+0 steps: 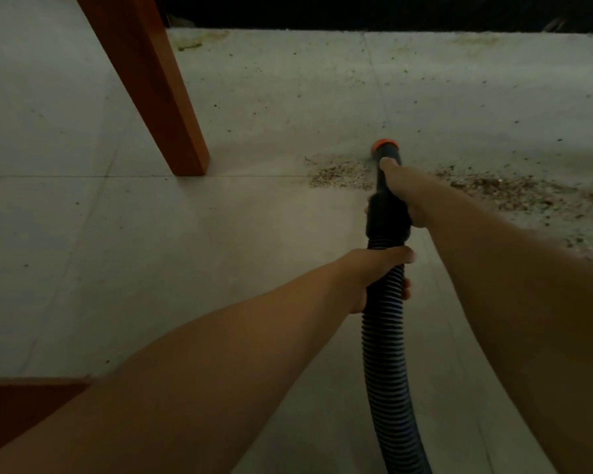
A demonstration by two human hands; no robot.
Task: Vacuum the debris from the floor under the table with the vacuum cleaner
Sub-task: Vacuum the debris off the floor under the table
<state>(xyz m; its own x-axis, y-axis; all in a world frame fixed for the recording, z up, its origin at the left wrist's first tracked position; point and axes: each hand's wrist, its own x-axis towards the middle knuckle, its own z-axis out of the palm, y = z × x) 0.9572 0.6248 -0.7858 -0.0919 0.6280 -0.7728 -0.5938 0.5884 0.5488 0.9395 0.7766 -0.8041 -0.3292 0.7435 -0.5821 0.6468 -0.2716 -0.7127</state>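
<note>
**Nozzle at the debris, both hands on the hose**

On the floor beside the table leg, I have the orange-tipped nozzle down between two patches of debris. My right hand grasps the stiff black wand just behind the tip, fingers curled round it. My left hand grips the ribbed hose lower down. I judge the hose light and bendy, so steering belongs at the rigid end; the corrugations should give a sure, non-slip hold. More debris lies to the right.
</note>
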